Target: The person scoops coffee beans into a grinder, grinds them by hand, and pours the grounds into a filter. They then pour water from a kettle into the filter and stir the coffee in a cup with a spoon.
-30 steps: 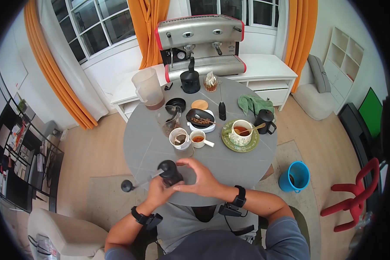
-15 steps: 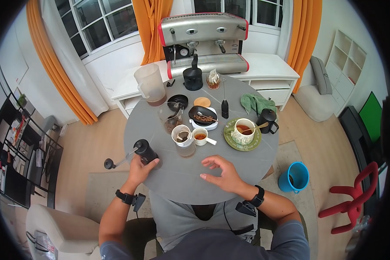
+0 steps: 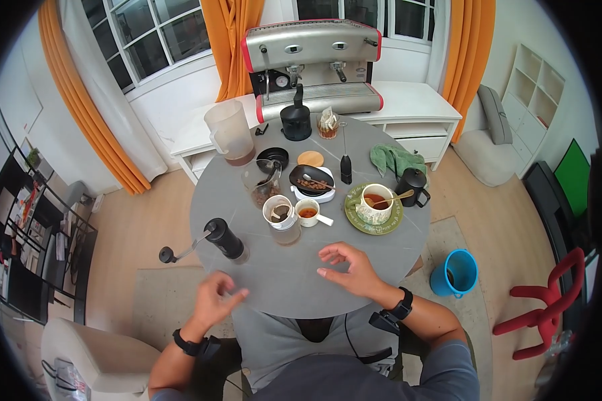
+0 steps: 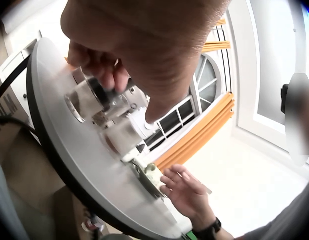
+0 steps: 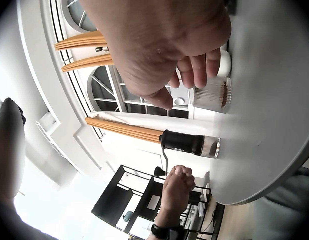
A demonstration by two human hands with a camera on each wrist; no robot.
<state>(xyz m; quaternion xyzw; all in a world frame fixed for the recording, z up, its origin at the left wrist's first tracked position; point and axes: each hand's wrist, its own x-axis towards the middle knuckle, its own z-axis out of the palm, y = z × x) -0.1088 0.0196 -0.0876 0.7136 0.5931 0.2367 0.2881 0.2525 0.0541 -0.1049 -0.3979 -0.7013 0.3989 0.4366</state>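
Note:
A black hand grinder (image 3: pixel 225 239) with a crank and a clear base stands on the left part of the grey round table (image 3: pixel 281 281); the right wrist view shows the grinder (image 5: pixel 183 143) too, ground matter in its base. Just in front of it my left hand (image 3: pixel 215 300) hovers, fingers loosely bent, touching nothing. My right hand (image 3: pixel 352 271) hangs over the table's front right, relaxed and holding nothing. Between and beyond the hands stands a glass with a white filter top (image 3: pixel 282 220), beside a small white cup (image 3: pixel 309 212) of reddish liquid.
A black dish of beans (image 3: pixel 312 180) rests on a white scale. A glass jug (image 3: pixel 261 184), a large pitcher (image 3: pixel 230 134), a patterned cup (image 3: pixel 374 204) on a green plate, a black pot (image 3: pixel 413 186) and a green cloth (image 3: pixel 397 160) stand or lie farther back.
The grinder has moved from between both hands to the table's left. My left hand has let go of it and drawn back toward the table edge; my right hand has moved right.

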